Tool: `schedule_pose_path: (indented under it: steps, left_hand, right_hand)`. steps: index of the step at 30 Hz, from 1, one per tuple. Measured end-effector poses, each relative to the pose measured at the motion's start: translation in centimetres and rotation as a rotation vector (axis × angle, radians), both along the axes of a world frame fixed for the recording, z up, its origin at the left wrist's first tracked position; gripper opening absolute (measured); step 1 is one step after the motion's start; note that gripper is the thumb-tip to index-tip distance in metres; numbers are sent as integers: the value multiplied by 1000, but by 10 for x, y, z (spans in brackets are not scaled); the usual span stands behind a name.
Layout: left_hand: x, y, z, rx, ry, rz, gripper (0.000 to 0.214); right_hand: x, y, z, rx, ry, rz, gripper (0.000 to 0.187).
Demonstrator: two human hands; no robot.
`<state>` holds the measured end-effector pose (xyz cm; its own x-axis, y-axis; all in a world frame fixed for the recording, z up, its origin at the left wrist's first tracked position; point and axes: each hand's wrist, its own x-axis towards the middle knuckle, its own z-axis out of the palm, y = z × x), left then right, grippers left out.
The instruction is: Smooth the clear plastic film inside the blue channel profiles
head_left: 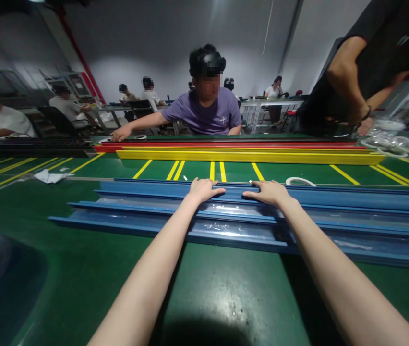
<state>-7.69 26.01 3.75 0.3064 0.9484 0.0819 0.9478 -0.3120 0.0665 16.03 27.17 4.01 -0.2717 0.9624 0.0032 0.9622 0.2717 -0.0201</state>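
Several long blue channel strips [233, 226] lie side by side across the green table in front of me, their hollow sides partly lined with something clear and shiny. My left hand [203, 190] is at the farthest blue strip [352, 198], its fingers bent over the far edge and its thumb pointing right on the near side. A short gap away, my right hand [270, 192] grips the same strip, thumb pointing left. The fingertips of both hands are partly hidden behind the edge.
Beyond lie a yellow strip [247, 156], a red strip [233, 145] and black strips [28, 146]. A white ring [300, 181] and crumpled white paper [51, 177] rest nearby. Across the table sits a person in purple [208, 113]; another in black [366, 72] leans in at right, beside clear plastic-wrapped rolls [390, 137].
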Motion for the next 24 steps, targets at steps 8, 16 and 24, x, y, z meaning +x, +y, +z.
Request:
schedule_pose_path:
  steps: [8, 16, 24]
  left_hand:
    - [-6, 2, -6, 81, -2, 40, 79]
    - [-8, -11, -7, 484, -54, -41, 70]
    - [-10, -35, 5, 808, -23, -116, 71]
  right_hand:
    - [4, 2, -2, 40, -66, -9, 86]
    - [7, -8, -7, 419, -64, 61, 82]
    - [19, -27, -2, 823, -12, 192, 75]
